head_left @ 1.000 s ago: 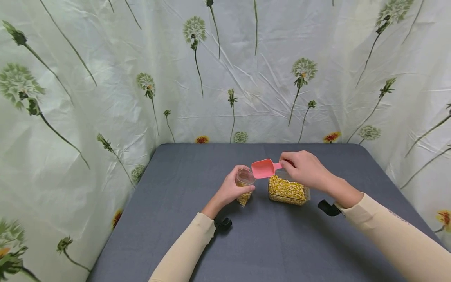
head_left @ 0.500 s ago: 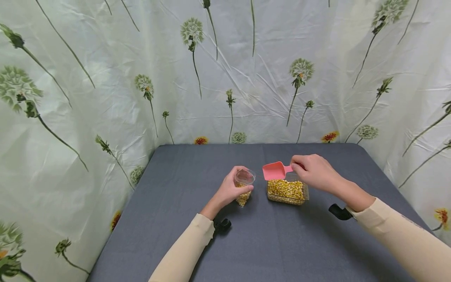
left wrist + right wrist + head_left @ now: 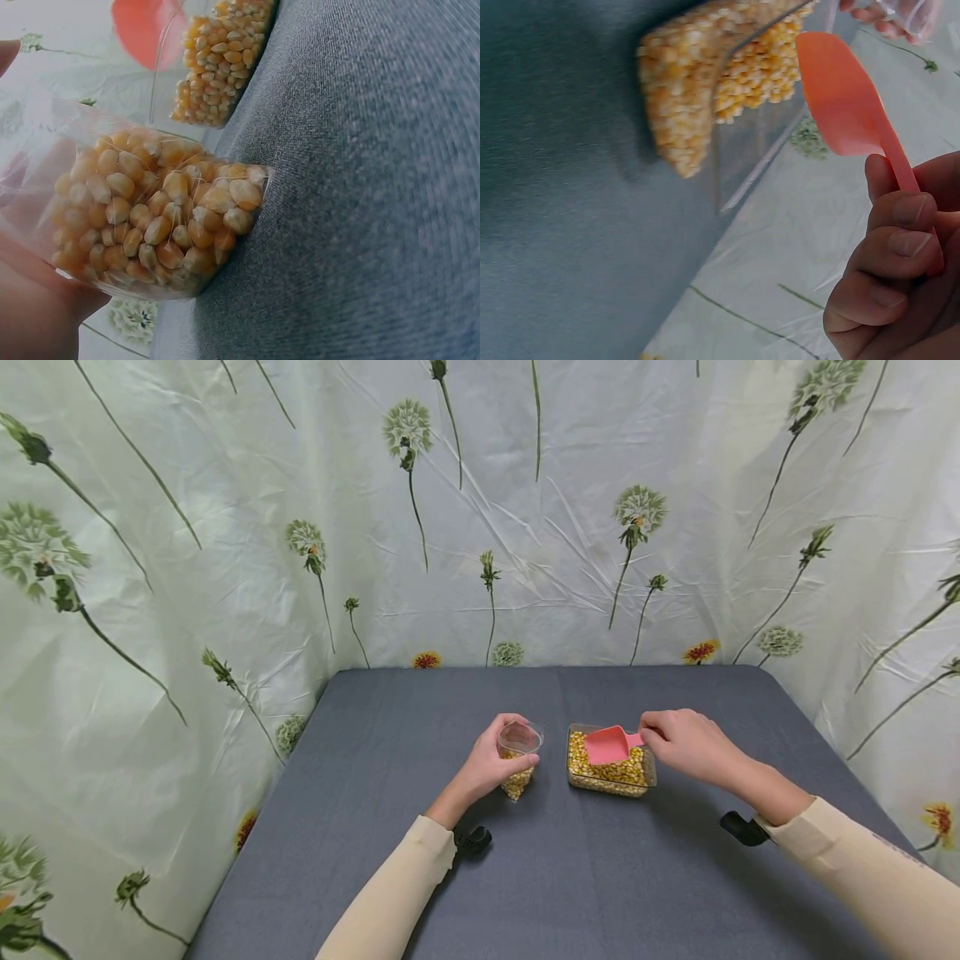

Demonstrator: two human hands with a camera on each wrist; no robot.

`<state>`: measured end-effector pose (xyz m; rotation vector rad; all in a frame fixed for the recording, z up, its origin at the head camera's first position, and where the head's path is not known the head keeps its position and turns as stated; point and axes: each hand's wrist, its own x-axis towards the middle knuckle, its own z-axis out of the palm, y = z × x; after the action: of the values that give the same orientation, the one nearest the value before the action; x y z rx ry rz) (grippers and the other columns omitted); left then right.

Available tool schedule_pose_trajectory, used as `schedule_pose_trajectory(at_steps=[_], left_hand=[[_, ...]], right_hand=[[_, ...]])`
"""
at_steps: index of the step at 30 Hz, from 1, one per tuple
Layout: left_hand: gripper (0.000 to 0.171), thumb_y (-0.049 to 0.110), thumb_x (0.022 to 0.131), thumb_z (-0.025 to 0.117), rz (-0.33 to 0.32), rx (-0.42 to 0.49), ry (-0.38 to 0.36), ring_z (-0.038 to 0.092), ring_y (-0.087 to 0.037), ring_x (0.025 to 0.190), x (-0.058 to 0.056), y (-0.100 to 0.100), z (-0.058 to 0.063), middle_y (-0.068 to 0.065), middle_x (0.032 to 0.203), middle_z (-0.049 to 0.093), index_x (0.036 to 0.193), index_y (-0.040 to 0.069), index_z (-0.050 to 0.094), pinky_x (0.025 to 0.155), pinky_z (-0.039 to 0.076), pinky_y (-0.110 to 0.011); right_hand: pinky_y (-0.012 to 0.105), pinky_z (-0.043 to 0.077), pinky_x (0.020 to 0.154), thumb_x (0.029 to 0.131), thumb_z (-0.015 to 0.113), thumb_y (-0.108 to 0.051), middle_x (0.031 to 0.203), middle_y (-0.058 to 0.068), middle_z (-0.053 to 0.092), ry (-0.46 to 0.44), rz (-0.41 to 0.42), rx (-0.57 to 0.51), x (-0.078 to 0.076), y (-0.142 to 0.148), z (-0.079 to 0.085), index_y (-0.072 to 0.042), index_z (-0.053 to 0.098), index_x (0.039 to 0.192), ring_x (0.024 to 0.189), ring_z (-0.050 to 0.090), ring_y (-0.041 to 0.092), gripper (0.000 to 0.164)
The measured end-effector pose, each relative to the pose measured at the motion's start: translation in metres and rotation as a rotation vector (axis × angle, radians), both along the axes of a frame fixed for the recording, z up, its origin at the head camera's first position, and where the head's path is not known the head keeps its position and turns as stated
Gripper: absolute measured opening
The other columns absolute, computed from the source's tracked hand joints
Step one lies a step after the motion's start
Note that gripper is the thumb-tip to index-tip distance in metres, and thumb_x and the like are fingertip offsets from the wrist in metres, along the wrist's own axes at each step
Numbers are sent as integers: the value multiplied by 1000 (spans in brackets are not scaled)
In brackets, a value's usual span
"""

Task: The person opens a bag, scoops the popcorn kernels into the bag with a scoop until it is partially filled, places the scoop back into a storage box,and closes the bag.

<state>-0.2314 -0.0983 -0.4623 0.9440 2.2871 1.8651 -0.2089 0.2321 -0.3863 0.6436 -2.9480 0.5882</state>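
My left hand (image 3: 491,764) grips a clear plastic bag (image 3: 157,210) around its upper part. Corn kernels fill the lower part of the bag, and its mouth is spread wide at the top. By its handle, my right hand (image 3: 688,745) holds a pink scoop (image 3: 609,746), whose bowl overlaps the clear box (image 3: 649,774) in the head view. No kernels show in the scoop. Yellow corn kernels (image 3: 588,766) lie in the box, just right of the bag. The right wrist view shows my fingers (image 3: 900,244) curled round the scoop handle.
A dark grey cloth covers the table (image 3: 540,877). Behind and along the sides hangs a pale curtain (image 3: 360,477) with a dandelion print. A black strap mount (image 3: 744,828) sits under my right wrist, another (image 3: 474,841) under the left.
The scoop has moved right and down with my right hand, from beside the bag's mouth to over the kernels in the box. My left hand and the bag have hardly moved.
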Motion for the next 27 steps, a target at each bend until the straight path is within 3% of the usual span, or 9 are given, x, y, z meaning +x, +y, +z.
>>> schedule_pose_trajectory(at_steps=[6,14,18,22,27], left_hand=[[50,10,94,72,1,7,-14,62,-25,110,0,-2,-1,-15,121,63,134,-3,46,95,48,-47],[47,7,93,73,8,7,-24,63,-26,109,-2,-4,-2,-17,121,63,132,-1,48,95,47,-53],[49,8,92,73,28,-5,-27,62,-26,109,-9,-3,-14,-17,121,63,133,1,48,94,47,-56],[49,11,92,75,48,-10,-7,62,-23,109,-16,-1,-24,-12,120,64,133,8,49,92,48,-55],[49,21,92,77,28,12,11,63,-19,107,-18,0,-30,-4,118,65,132,14,51,91,50,-47]], right_hand=[[29,26,49,100,51,-11,59,-5,41,-36,-20,26,-2,8,-9,-19,53,69,52,35,11,32],[30,26,49,100,49,-11,60,-4,40,-91,-43,81,-4,15,-9,-18,53,67,53,35,12,33],[30,25,49,99,48,-10,59,-4,38,-114,-40,87,-6,17,-9,-18,51,66,52,33,12,34],[30,24,51,99,47,-9,58,-4,34,-168,-36,28,-10,20,-14,-16,45,63,52,29,12,36],[31,25,54,102,48,-8,60,-3,31,-303,5,-104,-17,25,-28,-15,40,66,53,25,12,37]])
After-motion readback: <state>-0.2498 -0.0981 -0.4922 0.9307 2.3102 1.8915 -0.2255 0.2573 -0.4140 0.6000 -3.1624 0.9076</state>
